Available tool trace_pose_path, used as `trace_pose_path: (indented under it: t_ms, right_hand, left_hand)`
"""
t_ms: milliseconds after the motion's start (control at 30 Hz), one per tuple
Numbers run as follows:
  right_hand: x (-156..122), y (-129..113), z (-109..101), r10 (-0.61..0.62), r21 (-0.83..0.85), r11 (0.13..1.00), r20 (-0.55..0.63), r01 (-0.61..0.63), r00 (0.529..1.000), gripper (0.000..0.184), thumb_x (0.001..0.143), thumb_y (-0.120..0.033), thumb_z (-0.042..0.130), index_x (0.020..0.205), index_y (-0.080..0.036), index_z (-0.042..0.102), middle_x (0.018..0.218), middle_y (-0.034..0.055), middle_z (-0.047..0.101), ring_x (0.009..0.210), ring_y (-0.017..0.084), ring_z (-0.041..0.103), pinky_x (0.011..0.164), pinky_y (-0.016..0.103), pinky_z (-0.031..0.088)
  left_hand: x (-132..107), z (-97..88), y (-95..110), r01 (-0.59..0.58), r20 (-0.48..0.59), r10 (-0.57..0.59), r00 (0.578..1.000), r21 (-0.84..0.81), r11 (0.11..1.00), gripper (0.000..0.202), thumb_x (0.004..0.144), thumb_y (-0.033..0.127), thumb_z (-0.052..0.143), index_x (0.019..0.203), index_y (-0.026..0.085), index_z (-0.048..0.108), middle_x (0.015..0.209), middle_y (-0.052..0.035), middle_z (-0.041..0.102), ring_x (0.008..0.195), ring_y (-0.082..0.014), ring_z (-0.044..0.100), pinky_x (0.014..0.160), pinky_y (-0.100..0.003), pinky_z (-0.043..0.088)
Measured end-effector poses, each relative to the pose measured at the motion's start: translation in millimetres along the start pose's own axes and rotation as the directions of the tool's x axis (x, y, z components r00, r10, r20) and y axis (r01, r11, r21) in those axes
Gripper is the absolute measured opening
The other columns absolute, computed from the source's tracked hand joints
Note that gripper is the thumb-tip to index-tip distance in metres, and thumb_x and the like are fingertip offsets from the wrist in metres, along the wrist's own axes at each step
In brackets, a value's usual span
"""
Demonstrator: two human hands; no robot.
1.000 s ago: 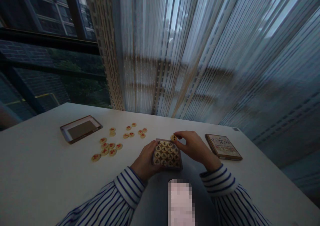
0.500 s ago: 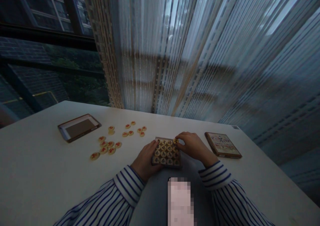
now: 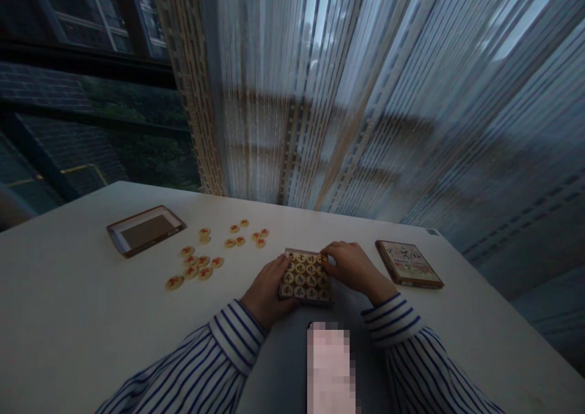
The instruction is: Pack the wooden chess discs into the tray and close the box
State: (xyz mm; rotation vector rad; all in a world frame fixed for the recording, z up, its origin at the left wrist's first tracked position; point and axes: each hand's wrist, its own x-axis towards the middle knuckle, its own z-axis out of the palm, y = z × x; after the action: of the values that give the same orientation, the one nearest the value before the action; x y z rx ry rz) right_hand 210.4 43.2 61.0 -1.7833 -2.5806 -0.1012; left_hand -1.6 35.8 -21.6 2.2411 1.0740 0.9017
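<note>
A small square box (image 3: 329, 297) stands on the white table (image 3: 91, 316) in front of me, filled with several round pale game pieces with dark marks (image 3: 305, 276). My left hand (image 3: 266, 292) grips the box's left side, fingers curled round its edge. My right hand (image 3: 351, 266) rests on the box's far right corner, fingers bent down onto the pieces there. Both sleeves are striped blue and white.
Several loose round pieces with red marks (image 3: 196, 267) lie scattered left of the box, more of them (image 3: 244, 236) further back. An open tray-like lid (image 3: 145, 231) sits at the far left. A printed flat box (image 3: 408, 263) lies at the right. Curtains hang behind.
My right hand has lowered a dark-marked piece from above the box's far corner into the box. The left hand has stayed on the box's side.
</note>
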Motion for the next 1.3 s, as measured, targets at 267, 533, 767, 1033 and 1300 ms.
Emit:
trace_pose_path:
  t_ms: [267, 533, 767, 1033, 1300]
  right_hand:
    - [-1, -2, -2, 0.029, -0.024, 0.999, 0.027, -0.029, 0.999, 0.027, 0.082, -0.031, 0.046, 0.101, -0.020, 0.062, 0.101, 0.0081, 0.065, 0.095, 0.021, 0.056, 0.079, 0.032, 0.035]
    - [0, -2, -2, 0.037, -0.024, 0.999, 0.037, -0.036, 0.999, 0.027, 0.082, -0.030, 0.045, 0.102, -0.020, 0.062, 0.101, 0.0083, 0.064, 0.097, 0.021, 0.056, 0.079, 0.031, 0.036]
    - [0, 1, 0, 0.025, -0.010, 1.000, 0.029, -0.025, 0.999, 0.029, 0.084, -0.032, 0.042, 0.102, -0.020, 0.062, 0.100, 0.0079, 0.065, 0.095, 0.021, 0.057, 0.079, 0.032, 0.036]
    - [-1, 0, -6, 0.001, 0.025, 1.000, 0.007, -0.001, 1.000, 0.027, 0.086, -0.027, 0.041, 0.098, -0.021, 0.064, 0.099, 0.0064, 0.066, 0.095, 0.020, 0.057, 0.078, 0.031, 0.037]
    - [-1, 5, 2, -0.037, 0.065, 0.997, 0.018, 0.036, 0.999, 0.029, 0.086, -0.023, 0.039, 0.103, -0.026, 0.063, 0.107, 0.0038, 0.062, 0.097, 0.019, 0.055, 0.079, 0.030, 0.037]
  left_hand:
    - [-1, -0.8, 1, -0.001, -0.024, 0.000, 1.000, -0.016, 1.000, 0.080, 0.056, 0.023, 0.069, 0.129, 0.015, 0.037, 0.134, -0.0195, 0.040, 0.123, -0.0338, 0.036, 0.101, -0.052, 0.029]
    - [0, -2.7, 5, 0.026, -0.007, -0.026, 1.000, -0.014, 1.000, 0.079, 0.055, 0.024, 0.069, 0.127, 0.011, 0.040, 0.133, -0.0226, 0.040, 0.123, -0.0366, 0.036, 0.100, -0.054, 0.029]
    - [-1, -0.9, 0, -0.006, -0.014, 0.006, 1.000, -0.007, 1.000, 0.081, 0.056, 0.023, 0.070, 0.130, 0.018, 0.038, 0.135, -0.0179, 0.040, 0.124, -0.0341, 0.035, 0.101, -0.052, 0.029]
    - [1, -2.4, 5, 0.040, 0.008, -0.040, 0.999, -0.001, 0.999, 0.079, 0.055, 0.024, 0.070, 0.127, 0.010, 0.041, 0.133, -0.0240, 0.039, 0.124, -0.0363, 0.035, 0.101, -0.052, 0.028]
    - [0, -4.9, 10, 0.046, 0.010, -0.046, 0.999, -0.009, 0.999, 0.078, 0.056, 0.023, 0.069, 0.128, 0.013, 0.041, 0.134, -0.0215, 0.040, 0.124, -0.0351, 0.035, 0.101, -0.053, 0.028]
